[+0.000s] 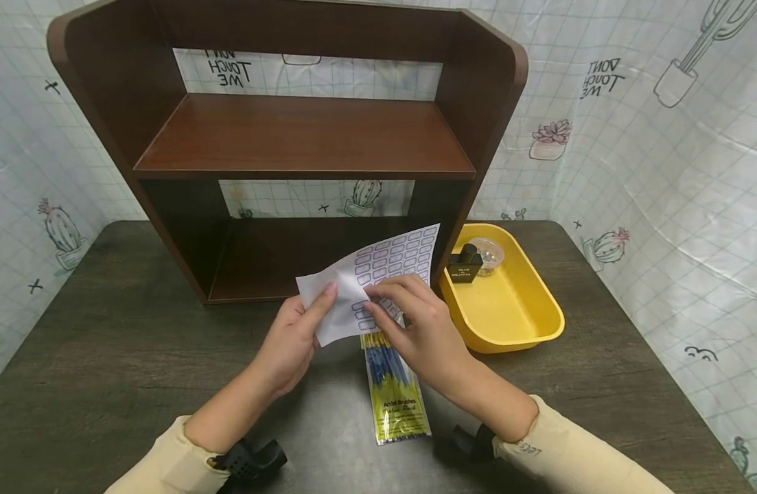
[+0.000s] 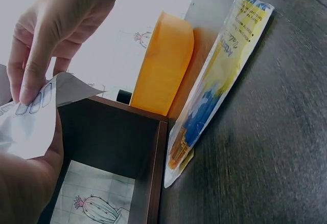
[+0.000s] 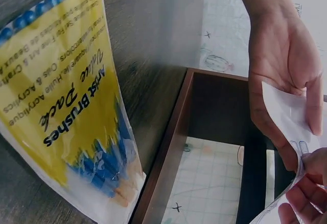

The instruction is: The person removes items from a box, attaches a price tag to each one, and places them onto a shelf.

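A white sheet of label stickers (image 1: 338, 317) printed with rows of outlined boxes is held up before the shelf. My left hand (image 1: 292, 342) grips its left end, thumb across the front. At the sheet's lower middle, the thumb and fingertips of my right hand (image 1: 423, 328) pinch at the labels; whether one label is lifted cannot be told. In the left wrist view the sheet (image 2: 36, 132) bends near the right hand (image 2: 64, 24). Beneath it on the table lies a clear pack of artist brushes (image 1: 395, 394), its top partly hidden by the sheet.
A brown two-tier shelf (image 1: 304, 134) stands at the back of the dark table (image 1: 106, 357). To its right sits a yellow tray (image 1: 508, 309) with a small black box (image 1: 464, 266) and a clear round container (image 1: 488, 254). Patterned cloth (image 1: 681, 206) hangs around the table.
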Available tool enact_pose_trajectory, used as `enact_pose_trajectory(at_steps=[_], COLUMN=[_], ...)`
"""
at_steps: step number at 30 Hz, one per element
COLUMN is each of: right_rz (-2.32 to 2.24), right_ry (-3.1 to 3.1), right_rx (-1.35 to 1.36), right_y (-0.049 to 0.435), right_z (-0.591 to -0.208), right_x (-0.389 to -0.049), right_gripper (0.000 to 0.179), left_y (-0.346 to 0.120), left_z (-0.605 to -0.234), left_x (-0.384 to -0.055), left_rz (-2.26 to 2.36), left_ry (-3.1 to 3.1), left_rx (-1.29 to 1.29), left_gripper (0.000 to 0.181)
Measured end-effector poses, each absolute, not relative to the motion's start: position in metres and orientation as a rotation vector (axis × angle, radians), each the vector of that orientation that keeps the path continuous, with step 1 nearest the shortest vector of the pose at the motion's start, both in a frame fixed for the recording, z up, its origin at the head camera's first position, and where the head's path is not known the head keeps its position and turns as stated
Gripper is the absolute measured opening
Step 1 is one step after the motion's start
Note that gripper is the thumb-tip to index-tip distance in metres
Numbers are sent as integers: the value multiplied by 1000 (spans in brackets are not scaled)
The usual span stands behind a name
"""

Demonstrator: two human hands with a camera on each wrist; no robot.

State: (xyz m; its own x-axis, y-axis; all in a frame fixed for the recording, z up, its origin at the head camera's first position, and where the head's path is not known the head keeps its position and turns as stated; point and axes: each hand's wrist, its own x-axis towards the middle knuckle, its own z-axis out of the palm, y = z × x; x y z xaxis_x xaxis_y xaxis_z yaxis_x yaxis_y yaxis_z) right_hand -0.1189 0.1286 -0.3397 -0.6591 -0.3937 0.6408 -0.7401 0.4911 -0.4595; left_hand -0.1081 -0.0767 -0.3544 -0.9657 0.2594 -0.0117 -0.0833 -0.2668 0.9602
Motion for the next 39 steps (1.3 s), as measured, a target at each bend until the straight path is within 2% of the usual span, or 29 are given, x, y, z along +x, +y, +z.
enact_pose_trajectory(at_steps=[21, 39], right_rz=[650, 1094], right_ry=[-2158, -2257], right_rx=[1034, 1079], right_y=[128, 130], right_z=[-345, -344], right_x=[-124, -120], right_gripper=[23, 14], left_y=[-75, -94], left_z=[-353, -358], left_x=[-109, -113], left_rz=[2296, 2274], left_ry=[1875, 2041], left_rx=[72, -96], left_gripper=[42, 35])
